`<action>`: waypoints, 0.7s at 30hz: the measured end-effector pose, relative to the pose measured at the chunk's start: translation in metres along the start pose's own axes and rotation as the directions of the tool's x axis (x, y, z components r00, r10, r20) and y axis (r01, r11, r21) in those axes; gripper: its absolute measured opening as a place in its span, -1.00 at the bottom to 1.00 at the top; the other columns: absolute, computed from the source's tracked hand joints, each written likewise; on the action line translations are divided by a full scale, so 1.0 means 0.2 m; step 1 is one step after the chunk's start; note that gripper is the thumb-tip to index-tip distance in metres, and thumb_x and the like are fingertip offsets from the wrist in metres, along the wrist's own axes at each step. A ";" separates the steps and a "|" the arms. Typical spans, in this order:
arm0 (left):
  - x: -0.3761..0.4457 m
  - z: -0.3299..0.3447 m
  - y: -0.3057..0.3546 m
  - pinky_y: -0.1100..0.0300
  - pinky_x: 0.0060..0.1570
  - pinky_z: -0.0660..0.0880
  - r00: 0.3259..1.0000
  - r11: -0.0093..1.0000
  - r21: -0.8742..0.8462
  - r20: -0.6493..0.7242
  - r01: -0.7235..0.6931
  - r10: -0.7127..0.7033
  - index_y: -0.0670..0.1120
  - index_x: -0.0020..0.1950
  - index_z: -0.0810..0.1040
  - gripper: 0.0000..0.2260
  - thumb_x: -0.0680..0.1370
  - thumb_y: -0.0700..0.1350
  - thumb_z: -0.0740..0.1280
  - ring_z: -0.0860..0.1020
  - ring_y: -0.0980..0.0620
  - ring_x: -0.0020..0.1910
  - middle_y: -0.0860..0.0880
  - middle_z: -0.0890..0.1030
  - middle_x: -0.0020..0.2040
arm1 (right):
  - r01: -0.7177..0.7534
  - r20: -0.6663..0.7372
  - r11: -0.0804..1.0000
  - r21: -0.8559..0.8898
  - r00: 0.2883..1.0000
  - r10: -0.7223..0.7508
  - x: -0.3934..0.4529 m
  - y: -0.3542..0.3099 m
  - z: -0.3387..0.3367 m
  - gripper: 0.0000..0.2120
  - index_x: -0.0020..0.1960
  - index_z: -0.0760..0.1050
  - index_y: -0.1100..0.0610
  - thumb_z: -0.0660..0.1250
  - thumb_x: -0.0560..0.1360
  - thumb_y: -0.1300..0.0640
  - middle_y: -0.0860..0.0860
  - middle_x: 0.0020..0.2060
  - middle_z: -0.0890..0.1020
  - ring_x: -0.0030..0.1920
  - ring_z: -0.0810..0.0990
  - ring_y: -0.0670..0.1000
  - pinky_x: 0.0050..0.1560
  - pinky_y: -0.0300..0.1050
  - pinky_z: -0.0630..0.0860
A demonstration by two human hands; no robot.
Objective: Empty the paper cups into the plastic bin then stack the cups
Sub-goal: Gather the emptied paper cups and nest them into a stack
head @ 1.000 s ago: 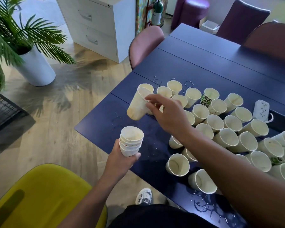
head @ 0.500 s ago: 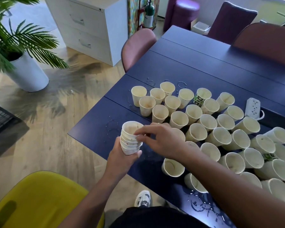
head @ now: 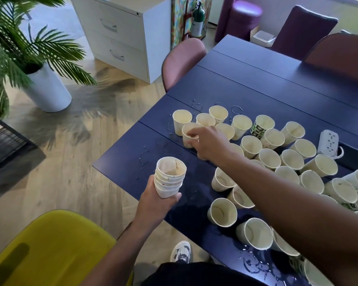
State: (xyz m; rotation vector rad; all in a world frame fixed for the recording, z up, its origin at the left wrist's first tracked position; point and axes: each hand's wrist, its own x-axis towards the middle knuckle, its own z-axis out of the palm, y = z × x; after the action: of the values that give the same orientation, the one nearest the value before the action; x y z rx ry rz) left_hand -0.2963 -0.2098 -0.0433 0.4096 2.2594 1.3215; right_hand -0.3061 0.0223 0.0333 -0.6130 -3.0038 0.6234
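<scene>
the right hand (head: pixel 207 144) is the working grip: its fingers curl over the near rim of one upright paper cup (head: pixel 189 135), pinching the lip with the thumb side low against the wall, though exactly how many fingers sit inside the mouth cannot be told. that cup stands at the near-left corner of the cluster of paper cups (head: pixel 269 157) on the dark blue surface (head: pixel 256 83), its long axis close to vertical, mouth up, touching or just beside its neighbours. the left hand (head: pixel 157 205) grips the stack of nested cups (head: pixel 170 179) from below, fingers wrapped round the bottom cup, and holds it just off the surface's near-left edge, mouth up and tilted slightly away. from the pinched cup, the stack lies toward the person and a little to the left, so the coming move likely calls for lifting the cup straight up clear of its neighbours, then bringing it back and down, axis lined with the stack's open mouth. the right hand is the nearer to the cluster; the left only presents the stack. rings and drops of spilled liquid mark the surface around the pinched cup. no plastic bin shows anywhere, so whether this cup holds anything cannot be told. a white power strip (head: pixel 329 143) lies at the cluster's far-right side, well apart from the pinched cup.
</scene>
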 end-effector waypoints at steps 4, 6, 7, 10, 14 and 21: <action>-0.01 0.00 0.00 0.19 -0.03 0.57 1.000 1.000 -0.008 -0.005 0.019 -0.019 0.11 0.23 0.41 -0.50 0.40 0.03 0.57 0.59 0.18 0.00 0.21 0.59 0.05 | 0.021 0.002 0.982 -0.190 1.000 -0.021 0.09 0.05 0.08 -0.81 0.16 0.56 0.10 0.29 0.60 0.07 0.11 0.03 0.66 -0.03 0.62 0.14 -0.14 -0.03 0.57; -0.02 -0.01 0.01 0.18 -0.04 0.57 1.000 1.000 -0.010 -0.003 0.020 -0.020 0.10 0.22 0.41 -0.51 0.40 0.00 0.57 0.59 0.17 -0.02 0.20 0.59 0.04 | 0.042 0.021 0.962 -0.271 0.999 -0.038 0.12 0.08 0.12 -0.85 0.14 0.55 0.11 0.30 0.60 0.13 0.12 0.06 0.66 0.11 0.56 0.14 -0.05 -0.02 0.48; -0.02 -0.01 0.01 0.17 -0.05 0.58 1.000 1.000 -0.010 -0.002 0.021 -0.021 0.10 0.22 0.42 -0.52 0.40 0.00 0.57 0.60 0.16 -0.02 0.19 0.59 0.03 | 0.042 0.025 0.950 -0.310 0.999 -0.036 0.14 0.09 0.13 -0.85 0.14 0.56 0.11 0.29 0.59 0.18 0.12 0.06 0.67 0.14 0.54 0.14 -0.01 -0.04 0.45; -0.02 -0.02 0.01 0.07 -0.06 0.64 1.000 0.999 -0.024 0.004 0.028 -0.028 0.11 0.21 0.42 -0.52 0.40 0.01 0.57 0.62 0.08 -0.05 0.16 0.61 0.02 | 0.026 0.015 0.925 -0.379 1.000 -0.022 0.16 0.12 0.16 -0.76 0.14 0.60 0.09 0.26 0.54 0.27 0.12 0.03 0.67 0.15 0.50 0.14 0.03 -0.07 0.38; -0.02 -0.03 -0.01 0.01 -0.09 0.65 0.999 0.999 -0.035 -0.004 0.036 -0.036 0.14 0.18 0.43 -0.53 0.37 0.04 0.57 0.62 0.10 -0.07 0.21 0.61 -0.02 | 0.017 -0.014 0.916 -0.401 1.000 -0.025 0.18 0.15 0.19 -0.70 0.16 0.64 0.01 0.32 0.52 0.28 0.09 0.00 0.69 0.14 0.49 0.13 0.05 -0.03 0.40; -0.04 -0.04 -0.03 0.11 -0.06 0.64 0.998 0.998 -0.003 -0.019 0.061 -0.061 0.14 0.17 0.42 -0.55 0.39 0.01 0.56 0.58 0.28 -0.07 0.22 0.61 -0.02 | -0.008 -0.068 0.954 -0.299 0.998 -0.013 0.20 0.16 0.23 -0.79 0.09 0.67 -0.01 0.30 0.58 0.19 0.05 0.00 0.68 0.10 0.46 0.13 0.09 -0.01 0.40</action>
State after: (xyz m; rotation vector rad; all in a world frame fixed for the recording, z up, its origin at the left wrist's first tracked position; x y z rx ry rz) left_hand -0.2944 -0.2224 -0.0421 0.3258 2.2679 1.3024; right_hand -0.3344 0.0470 -0.0232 -0.6252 -3.0545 0.1398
